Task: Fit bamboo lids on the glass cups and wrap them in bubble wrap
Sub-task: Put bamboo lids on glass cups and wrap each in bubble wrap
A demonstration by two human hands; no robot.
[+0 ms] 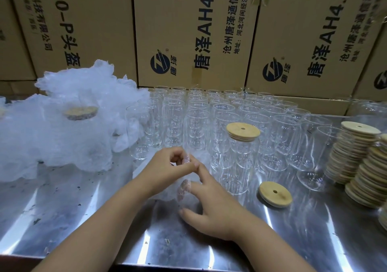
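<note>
I read "唐泽AH4.0" and "沧州唐泽通信科" on the middle cardboard box (194, 30); the left box (83, 20) reads "4.0-P头盔".

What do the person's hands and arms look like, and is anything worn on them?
The left hand and the right hand are both bare, with no gloves. No ring, watch or bracelet shows on the fingers or wrists. The left forearm and the right forearm are uncovered down to the bottom edge of the picture, so no sleeve is visible.
</note>
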